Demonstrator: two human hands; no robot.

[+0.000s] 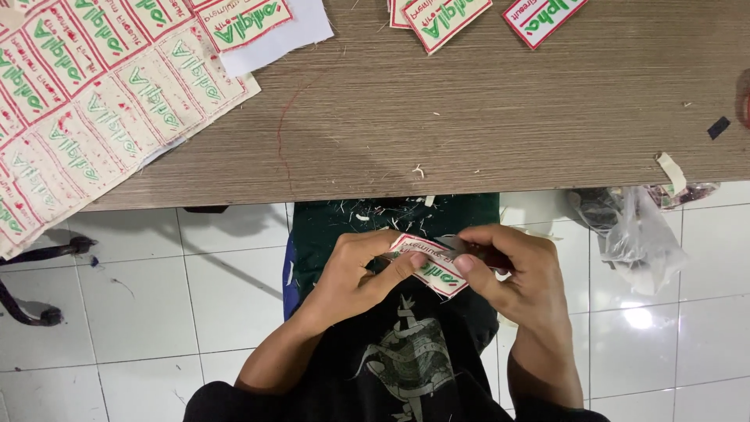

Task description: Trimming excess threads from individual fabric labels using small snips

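At far left on the wooden table [469,133], a large uncut sheet of embroidered patches [86,109] in cream, red and green, hanging past the table edge, with a white backing sheet [289,35] peeking out beneath its upper corner. Below the table edge, over the lap, left hand [355,273] with thumb and index finger pressed together on the left end of a single cut patch [436,270], fingers [406,266] pinching it flat. Just right of that, right hand [519,273] curled shut around a small dark tool [480,252], seemingly small scissors, its tip touching the patch's upper edge; exact kind hard to tell. Between the hands, the patch held tilted above a dark green cloth [344,227] littered with pale thread scraps. Further right along the table's top edge, loose cut patches [445,17] and another one [543,17]. At far right, under the table edge, a crumpled clear plastic bag [637,234] above the white tiled floor [141,312].
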